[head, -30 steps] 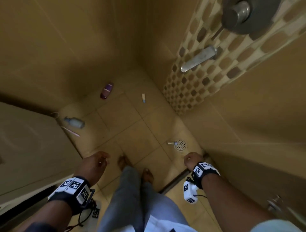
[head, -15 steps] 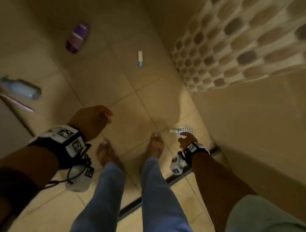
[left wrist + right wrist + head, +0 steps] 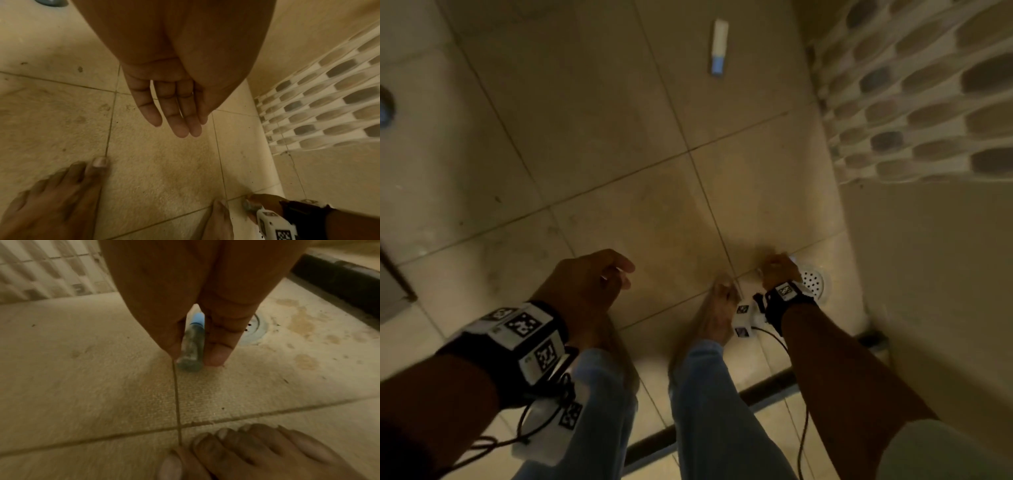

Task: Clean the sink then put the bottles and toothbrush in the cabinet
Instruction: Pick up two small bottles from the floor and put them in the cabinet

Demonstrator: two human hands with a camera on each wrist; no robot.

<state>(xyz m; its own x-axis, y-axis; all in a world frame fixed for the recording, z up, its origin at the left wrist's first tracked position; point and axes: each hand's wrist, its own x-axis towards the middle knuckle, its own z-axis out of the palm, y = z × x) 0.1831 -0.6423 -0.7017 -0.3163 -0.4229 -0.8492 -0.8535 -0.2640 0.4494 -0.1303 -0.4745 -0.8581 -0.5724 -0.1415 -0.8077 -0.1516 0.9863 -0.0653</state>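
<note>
A small clear bottle (image 3: 192, 344) with a blue cap lies on the tiled floor beside the round drain (image 3: 254, 331). My right hand (image 3: 192, 357) is down at the floor and pinches this bottle between thumb and a finger. In the head view the right hand (image 3: 779, 265) covers the bottle, just left of the drain (image 3: 812, 281). My left hand (image 3: 616, 274) hangs above the floor, holding nothing, its fingers (image 3: 179, 125) straight. A white tube with a blue end (image 3: 719, 46) lies farther off on the floor. The end of a pale bottle (image 3: 385, 109) shows at the left edge.
My bare right foot (image 3: 717, 315) stands close to the right hand. A mosaic-tiled wall (image 3: 911, 102) rises on the right, with a plain wall below it. A dark threshold strip (image 3: 767, 385) crosses the floor behind my feet.
The view has dropped closer to the floor. My right hand went down to the small bottle by the drain and its fingers closed on it. The left hand stayed in the air.
</note>
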